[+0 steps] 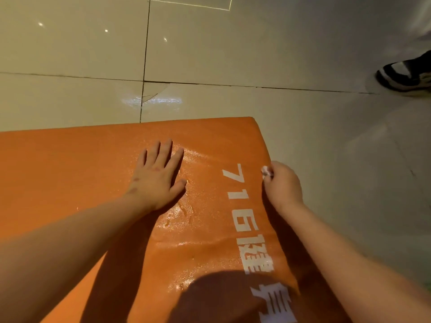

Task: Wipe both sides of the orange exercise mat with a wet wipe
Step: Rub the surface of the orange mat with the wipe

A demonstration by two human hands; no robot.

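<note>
- while the orange mat (70, 183) lay flat on the tiled floor (233, 54), the left hand (156, 180) was spread open on it, palm down, fingers straight, with nothing held.
- the right hand (283, 185) was curled at the mat's right edge. a bunched white wipe (267, 171) was pinched in its fingers, and only a small part of it was seen.
- a wet sheen was seen across the middle of the mat and over the white lettering (242, 206), while the part farther left looked duller. the upper side was therefore judged only partly wiped, and the underside not yet reached.
- a slip was judged possible, since the open palm was pressed on a damp surface and could be sent sliding if more weight were leaned on it.
- the edge and corner could be missed, because the wipe was bunched small and little of it was offered to the mat.
- the mat could be dragged over the glossy tiles if a stroke were pulled hard while the pressing hand was eased.
- once the mat was turned, its wet face would be laid on the floor, and dirt could be picked up again.
- a shoe (405, 74) stood well apart at the upper right, and a carelessly flipped mat could be swung toward it.
</note>
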